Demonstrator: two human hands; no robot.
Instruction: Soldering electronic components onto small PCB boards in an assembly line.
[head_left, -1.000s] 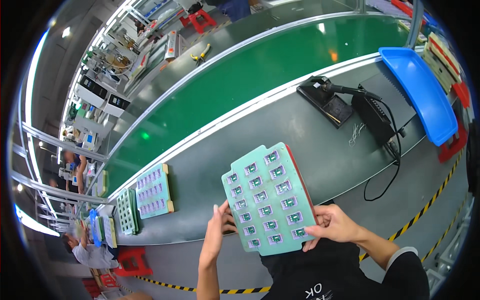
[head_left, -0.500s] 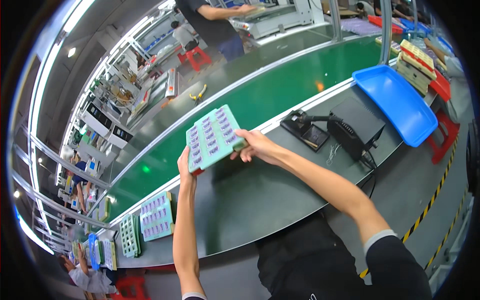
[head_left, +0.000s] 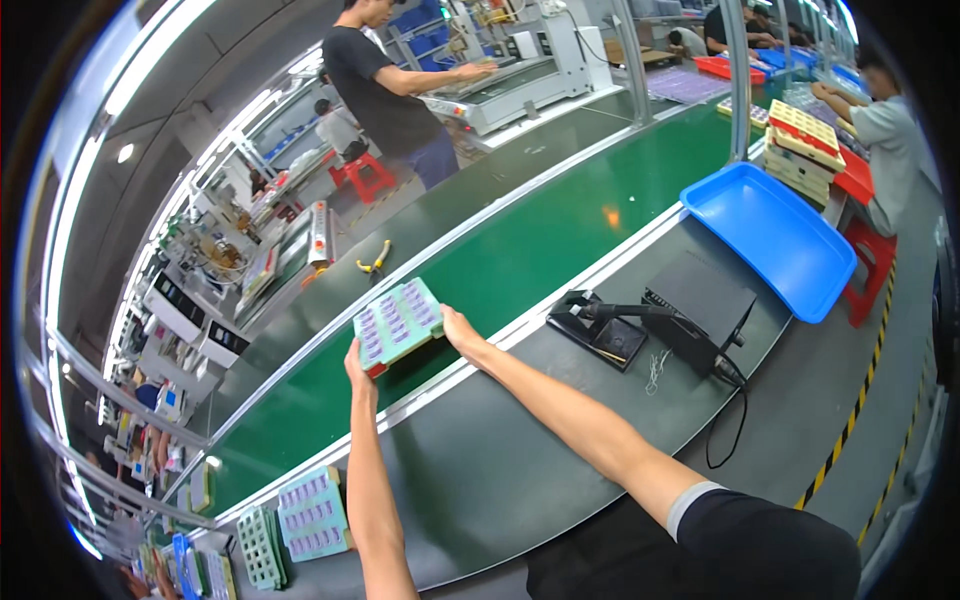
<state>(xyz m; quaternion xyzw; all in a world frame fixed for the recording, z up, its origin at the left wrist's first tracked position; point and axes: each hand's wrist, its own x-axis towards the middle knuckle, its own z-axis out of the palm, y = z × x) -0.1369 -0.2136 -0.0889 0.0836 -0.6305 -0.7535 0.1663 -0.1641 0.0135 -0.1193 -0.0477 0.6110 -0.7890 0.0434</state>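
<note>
The green tray [head_left: 397, 322] is now farther away than it was half a second ago, and both arms are stretched out more. It is over the green belt [head_left: 560, 240], past the near edge of the dark table [head_left: 520, 470]. The left hand [head_left: 358, 368] is clamped on its near left corner. The right hand [head_left: 458, 328] grips its right end. The tray lies almost flat, face up. Its long side runs from left to right, with the right end a bit farther away. A blue bin [head_left: 775, 235] sits well off to the right.
</note>
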